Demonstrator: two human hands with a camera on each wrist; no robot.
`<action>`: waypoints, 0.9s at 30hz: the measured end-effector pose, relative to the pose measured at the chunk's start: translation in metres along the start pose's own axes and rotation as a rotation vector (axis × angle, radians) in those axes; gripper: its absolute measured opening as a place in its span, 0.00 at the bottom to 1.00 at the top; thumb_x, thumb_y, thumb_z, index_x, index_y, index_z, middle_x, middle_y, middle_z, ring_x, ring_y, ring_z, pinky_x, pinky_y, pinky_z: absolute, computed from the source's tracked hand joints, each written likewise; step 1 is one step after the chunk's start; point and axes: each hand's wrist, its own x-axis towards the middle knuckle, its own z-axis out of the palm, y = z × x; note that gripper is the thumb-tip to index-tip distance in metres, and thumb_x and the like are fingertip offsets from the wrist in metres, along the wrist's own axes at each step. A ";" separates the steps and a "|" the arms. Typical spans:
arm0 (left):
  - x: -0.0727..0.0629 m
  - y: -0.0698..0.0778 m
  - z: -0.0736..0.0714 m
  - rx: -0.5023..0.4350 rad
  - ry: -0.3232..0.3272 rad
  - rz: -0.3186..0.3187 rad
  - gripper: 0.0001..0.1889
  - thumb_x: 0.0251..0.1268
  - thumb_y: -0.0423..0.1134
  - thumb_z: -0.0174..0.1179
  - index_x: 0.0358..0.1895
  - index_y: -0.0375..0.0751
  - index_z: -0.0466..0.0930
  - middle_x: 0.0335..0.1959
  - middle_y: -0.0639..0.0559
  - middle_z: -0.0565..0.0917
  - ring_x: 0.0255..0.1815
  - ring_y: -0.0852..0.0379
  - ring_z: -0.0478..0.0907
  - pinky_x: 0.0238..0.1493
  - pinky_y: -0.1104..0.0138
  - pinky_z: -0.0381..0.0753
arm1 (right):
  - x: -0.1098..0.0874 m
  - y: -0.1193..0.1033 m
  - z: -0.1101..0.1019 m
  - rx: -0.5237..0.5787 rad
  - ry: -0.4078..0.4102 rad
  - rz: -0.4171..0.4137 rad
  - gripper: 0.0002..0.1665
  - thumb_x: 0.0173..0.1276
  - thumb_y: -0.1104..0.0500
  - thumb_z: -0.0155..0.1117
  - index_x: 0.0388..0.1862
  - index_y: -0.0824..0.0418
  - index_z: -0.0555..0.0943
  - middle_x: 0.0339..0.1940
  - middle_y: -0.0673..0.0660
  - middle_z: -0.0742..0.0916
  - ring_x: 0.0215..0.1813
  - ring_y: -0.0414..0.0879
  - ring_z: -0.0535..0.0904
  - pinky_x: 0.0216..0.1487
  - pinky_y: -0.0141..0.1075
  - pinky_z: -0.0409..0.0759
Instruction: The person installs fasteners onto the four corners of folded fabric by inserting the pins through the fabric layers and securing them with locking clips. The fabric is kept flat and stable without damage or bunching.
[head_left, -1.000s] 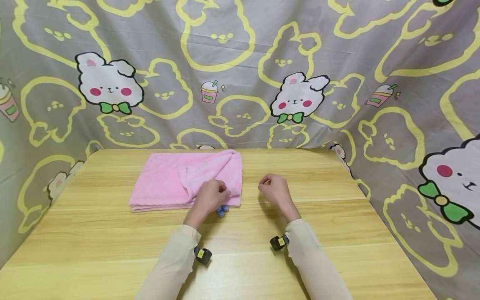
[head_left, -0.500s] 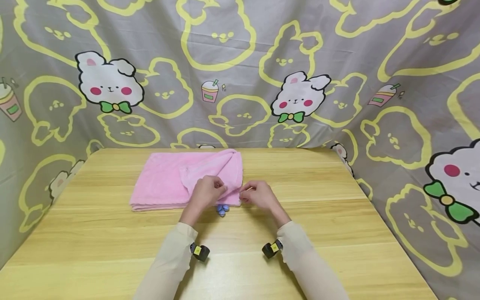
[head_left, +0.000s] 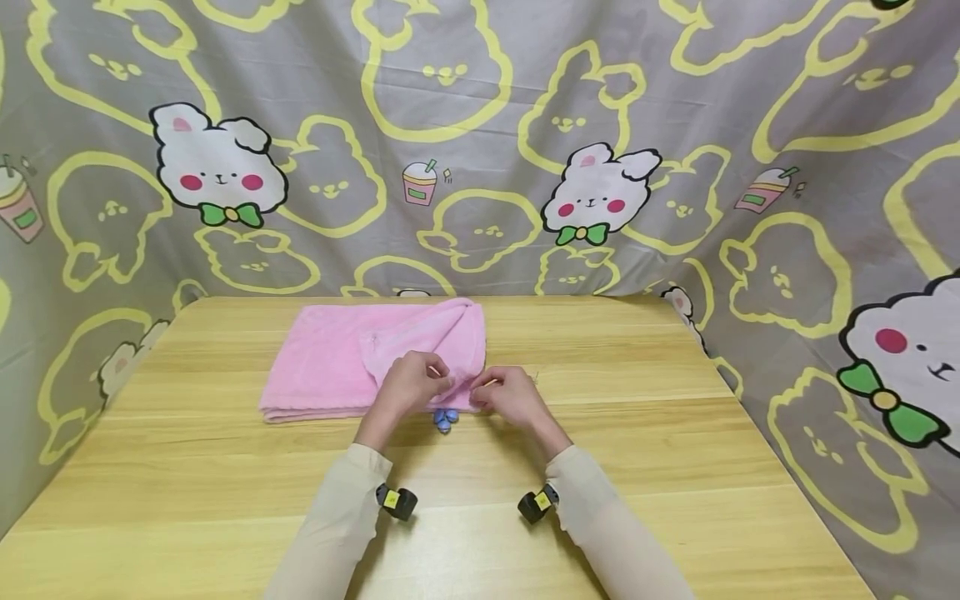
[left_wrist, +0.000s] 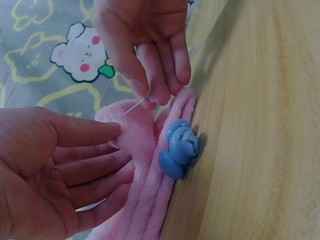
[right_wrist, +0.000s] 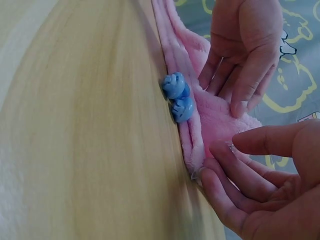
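Observation:
A folded pink plush blanket [head_left: 322, 350] lies at the back of the table, its corner flap turned up. My left hand [head_left: 412, 383] pinches that flap between thumb and fingers. Facing it from the right, my right hand [head_left: 512, 395] holds a thin metal pin [left_wrist: 134, 107] between thumb and fingers, its tip pointing at the blanket near the left thumb. In the right wrist view the pin is mostly hidden; a clear shiny bit [right_wrist: 231, 147] shows at the fingertips. Several glossy blue rounded caps [head_left: 446, 419] with slots sit against the blanket's front edge, between the hands.
The wooden table [head_left: 225, 517] carries the blanket at its back left. A grey curtain [head_left: 495, 100] printed with rabbits hangs behind and along both sides. Each sleeve bears a black wrist camera [head_left: 396, 502].
My right hand has moved left from beside the blanket to its front right corner, close to my left hand. The left hand shifted slightly left, leaving more of the blue caps visible.

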 end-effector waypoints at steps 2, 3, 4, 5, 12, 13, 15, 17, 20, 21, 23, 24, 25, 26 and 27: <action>0.000 0.000 0.000 0.001 -0.003 0.004 0.05 0.61 0.37 0.70 0.36 0.39 0.88 0.34 0.45 0.91 0.35 0.53 0.86 0.40 0.61 0.82 | 0.000 0.000 0.001 0.006 0.002 -0.001 0.09 0.60 0.66 0.68 0.39 0.68 0.87 0.30 0.62 0.90 0.33 0.52 0.87 0.38 0.43 0.85; 0.000 0.000 0.000 -0.001 -0.005 0.001 0.05 0.61 0.38 0.70 0.36 0.39 0.88 0.34 0.45 0.91 0.35 0.53 0.86 0.40 0.61 0.82 | 0.001 0.001 0.001 0.008 0.002 -0.001 0.09 0.60 0.66 0.68 0.39 0.68 0.87 0.30 0.62 0.90 0.32 0.52 0.87 0.38 0.43 0.85; 0.000 0.000 -0.001 0.000 -0.007 0.000 0.05 0.61 0.37 0.70 0.36 0.40 0.88 0.34 0.45 0.91 0.35 0.53 0.86 0.40 0.61 0.82 | 0.001 0.001 0.001 0.007 0.004 -0.001 0.08 0.60 0.66 0.68 0.38 0.68 0.87 0.30 0.62 0.90 0.32 0.51 0.87 0.38 0.43 0.85; 0.000 0.000 -0.001 -0.001 -0.008 0.000 0.05 0.61 0.37 0.70 0.36 0.40 0.88 0.34 0.45 0.91 0.35 0.53 0.86 0.40 0.61 0.82 | 0.001 0.001 0.001 0.002 0.006 -0.002 0.08 0.60 0.66 0.69 0.38 0.67 0.87 0.30 0.62 0.90 0.32 0.51 0.87 0.37 0.42 0.84; 0.000 0.000 0.000 -0.013 -0.011 0.017 0.04 0.59 0.36 0.71 0.33 0.41 0.87 0.33 0.46 0.91 0.36 0.53 0.86 0.41 0.61 0.82 | 0.001 0.002 0.002 -0.018 0.013 0.003 0.08 0.59 0.65 0.69 0.37 0.66 0.88 0.29 0.58 0.89 0.31 0.47 0.85 0.31 0.31 0.76; 0.000 0.001 0.000 -0.015 -0.011 0.020 0.03 0.58 0.36 0.72 0.33 0.41 0.87 0.33 0.46 0.91 0.36 0.53 0.87 0.41 0.61 0.82 | 0.001 0.002 0.002 -0.019 0.014 0.006 0.08 0.59 0.65 0.69 0.37 0.65 0.88 0.29 0.57 0.89 0.31 0.46 0.84 0.31 0.31 0.75; 0.000 0.001 0.000 -0.025 -0.008 0.025 0.03 0.57 0.34 0.72 0.33 0.41 0.87 0.32 0.46 0.91 0.35 0.53 0.87 0.40 0.61 0.82 | 0.001 0.002 0.002 -0.023 0.017 0.009 0.07 0.59 0.64 0.69 0.37 0.65 0.88 0.28 0.57 0.89 0.30 0.45 0.83 0.30 0.31 0.74; 0.000 0.002 0.001 -0.042 -0.002 0.026 0.05 0.57 0.33 0.72 0.36 0.41 0.87 0.32 0.46 0.91 0.36 0.52 0.87 0.40 0.61 0.83 | 0.001 0.002 0.002 -0.027 0.021 0.010 0.07 0.59 0.64 0.69 0.36 0.64 0.88 0.28 0.57 0.89 0.30 0.44 0.82 0.29 0.31 0.73; -0.001 0.004 0.002 -0.073 0.016 0.020 0.09 0.56 0.32 0.71 0.40 0.43 0.87 0.33 0.46 0.91 0.36 0.52 0.88 0.40 0.61 0.83 | 0.001 0.002 0.003 -0.026 0.026 0.013 0.07 0.59 0.63 0.69 0.36 0.63 0.88 0.28 0.56 0.89 0.30 0.43 0.81 0.29 0.31 0.72; -0.001 0.004 0.003 -0.082 0.023 0.021 0.09 0.56 0.32 0.71 0.41 0.44 0.88 0.33 0.47 0.91 0.36 0.52 0.88 0.40 0.61 0.83 | 0.001 0.002 0.003 -0.024 0.027 0.012 0.07 0.60 0.63 0.69 0.36 0.63 0.88 0.29 0.56 0.89 0.30 0.43 0.81 0.29 0.31 0.72; -0.001 0.005 0.004 -0.093 0.039 0.022 0.09 0.57 0.34 0.72 0.41 0.45 0.88 0.32 0.47 0.91 0.36 0.53 0.87 0.40 0.62 0.82 | 0.001 0.002 0.003 -0.019 0.030 0.009 0.07 0.60 0.63 0.69 0.36 0.63 0.88 0.30 0.55 0.88 0.30 0.43 0.81 0.30 0.31 0.73; -0.001 0.006 0.005 -0.095 0.046 0.025 0.08 0.57 0.35 0.72 0.41 0.45 0.88 0.32 0.48 0.91 0.35 0.54 0.87 0.40 0.62 0.82 | 0.001 0.002 0.003 -0.015 0.031 0.009 0.07 0.60 0.63 0.69 0.36 0.64 0.88 0.30 0.55 0.88 0.31 0.43 0.82 0.30 0.31 0.74; -0.001 0.006 0.005 -0.096 0.054 0.028 0.08 0.58 0.35 0.72 0.40 0.45 0.89 0.32 0.48 0.91 0.35 0.54 0.87 0.40 0.62 0.82 | 0.001 0.003 0.003 -0.009 0.032 0.010 0.07 0.59 0.63 0.69 0.36 0.64 0.88 0.31 0.55 0.88 0.31 0.44 0.82 0.30 0.31 0.74; -0.001 0.006 0.006 -0.094 0.061 0.032 0.07 0.58 0.36 0.73 0.40 0.45 0.89 0.32 0.48 0.91 0.35 0.54 0.87 0.39 0.62 0.82 | 0.001 0.003 0.003 -0.004 0.032 0.010 0.07 0.59 0.63 0.68 0.36 0.64 0.87 0.31 0.55 0.88 0.31 0.44 0.82 0.31 0.31 0.75; -0.001 0.006 0.006 -0.093 0.067 0.034 0.06 0.58 0.36 0.73 0.39 0.45 0.89 0.32 0.48 0.91 0.35 0.55 0.87 0.39 0.62 0.81 | 0.001 0.003 0.004 0.001 0.031 0.012 0.07 0.60 0.64 0.68 0.36 0.64 0.87 0.31 0.55 0.88 0.31 0.44 0.82 0.31 0.31 0.75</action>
